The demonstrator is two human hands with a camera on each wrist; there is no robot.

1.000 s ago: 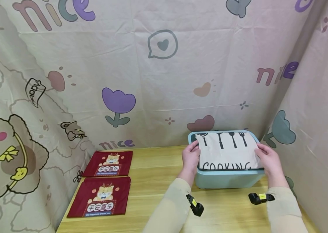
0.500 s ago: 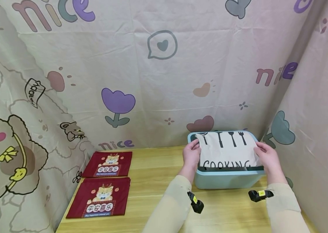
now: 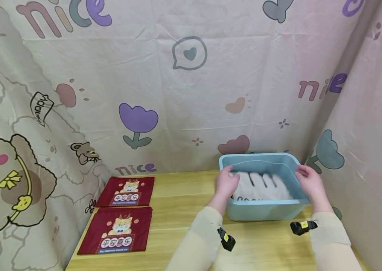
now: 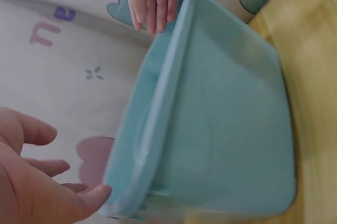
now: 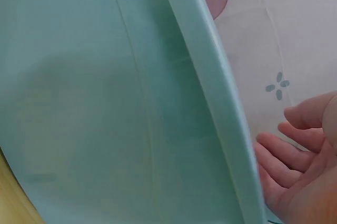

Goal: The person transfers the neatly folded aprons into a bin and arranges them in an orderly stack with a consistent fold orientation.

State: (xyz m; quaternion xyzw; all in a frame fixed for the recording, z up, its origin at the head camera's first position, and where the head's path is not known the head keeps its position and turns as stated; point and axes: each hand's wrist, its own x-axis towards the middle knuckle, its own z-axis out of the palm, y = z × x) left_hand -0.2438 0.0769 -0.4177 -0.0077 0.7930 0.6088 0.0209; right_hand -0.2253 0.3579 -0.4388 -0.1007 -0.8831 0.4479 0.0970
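A white cloth [image 3: 262,187] printed with black utensils and lettering lies blurred inside the light blue plastic bin [image 3: 267,210], below its rim. At the bin's left rim is my left hand [image 3: 226,182], its fingers spread and holding nothing in the left wrist view. My right hand [image 3: 309,180] is at the right rim, fingers relaxed and apart from the cloth. In the right wrist view the right hand [image 5: 300,161] shows loosely bent fingers with nothing between them, beside the bin wall [image 5: 89,103].
Two folded dark red cloths with a cartoon print lie at the table's left, one farther back [image 3: 126,191] and one nearer [image 3: 116,230]. The wooden table [image 3: 184,210] meets a patterned curtain [image 3: 184,105] behind and at both sides.
Both hands have let go of the white cloth, which has dropped from rim level down into the bin. The red cloths and the bin have stayed in place.
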